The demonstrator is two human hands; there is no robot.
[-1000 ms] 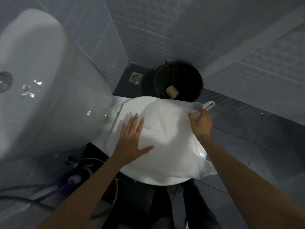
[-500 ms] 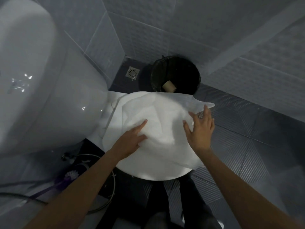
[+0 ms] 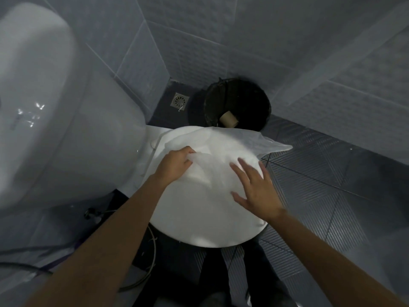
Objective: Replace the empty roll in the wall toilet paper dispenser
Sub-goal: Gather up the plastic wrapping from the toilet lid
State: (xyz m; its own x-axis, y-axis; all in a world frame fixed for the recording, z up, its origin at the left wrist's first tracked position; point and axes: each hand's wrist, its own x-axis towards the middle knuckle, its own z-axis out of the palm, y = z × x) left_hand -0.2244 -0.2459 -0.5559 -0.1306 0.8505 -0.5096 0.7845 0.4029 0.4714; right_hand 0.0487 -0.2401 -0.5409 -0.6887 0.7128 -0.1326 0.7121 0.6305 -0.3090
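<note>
- On the closed toilet lid (image 3: 199,224), a thin white plastic bag (image 3: 223,151) was spread, with its far corner draped past the lid's edge toward the floor tiles (image 3: 327,173).
- A fold of the bag was pinched by the left hand (image 3: 176,162), its fingers curled together and clamped on the plastic near the lid's left side.
- The right hand (image 3: 256,189) was held over the bag's right part with fingers spread apart and extended; whether the palm was pressed onto the plastic or just above it could not be told, as the fingers were slightly blurred.
- Nothing was gripped by the right hand.
- Beyond the lid, a black waste bin (image 3: 239,103) was seen standing on the floor against the tiled wall (image 3: 243,41).
- Inside the bin, an empty cardboard roll (image 3: 228,119) was seen lying near the bin's near side, partly above the bag's far edge in the view.
- A square floor drain (image 3: 180,100) was set in the dark floor just left of the bin.
- To the left, the white toilet tank (image 3: 66,129) was seen filling much of the view.
- A hose or cable (image 3: 152,251) was seen on the floor below the lid's left edge.
- The wall dispenser and any fresh roll were not shown in the head view.
</note>
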